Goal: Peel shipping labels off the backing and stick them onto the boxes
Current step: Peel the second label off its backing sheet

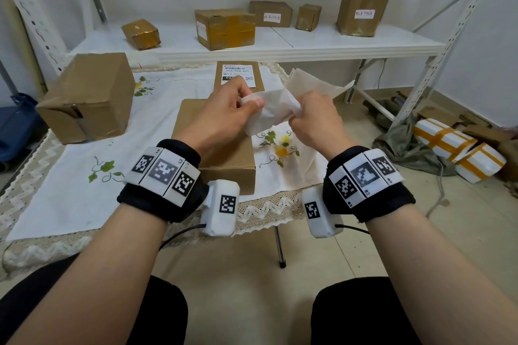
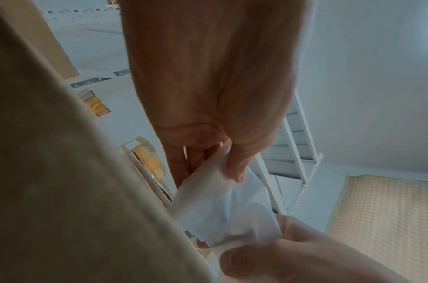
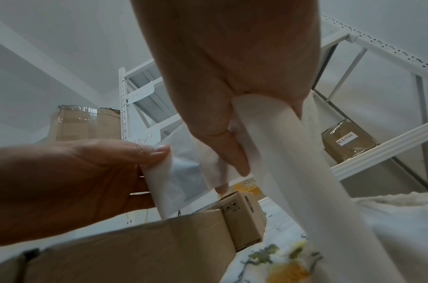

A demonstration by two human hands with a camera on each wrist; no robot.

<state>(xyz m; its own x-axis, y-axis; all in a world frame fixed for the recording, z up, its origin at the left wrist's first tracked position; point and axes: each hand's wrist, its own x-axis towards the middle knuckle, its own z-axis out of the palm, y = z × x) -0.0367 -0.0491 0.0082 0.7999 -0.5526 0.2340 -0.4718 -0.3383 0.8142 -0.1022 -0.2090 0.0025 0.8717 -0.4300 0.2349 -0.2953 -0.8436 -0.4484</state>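
Observation:
Both hands are raised over a plain brown box (image 1: 224, 159) at the table's middle. My left hand (image 1: 252, 102) pinches the white shipping label (image 1: 262, 117) between thumb and fingers. My right hand (image 1: 297, 117) grips the cream backing sheet (image 1: 316, 84), whose free end sticks up to the right. Label and backing still meet between the hands. In the left wrist view the left hand (image 2: 222, 168) has its thumb on the white label (image 2: 222, 206). The right wrist view shows the right hand (image 3: 234, 159) curled round the rolled backing (image 3: 275, 153). The label's printed face is hidden.
Behind the hands lies a flat box (image 1: 238, 84) bearing a printed label. A large brown box (image 1: 89, 98) stands at the table's left. The white shelf (image 1: 280, 42) behind carries several taped boxes. White parcels (image 1: 459, 148) lie on the floor at the right.

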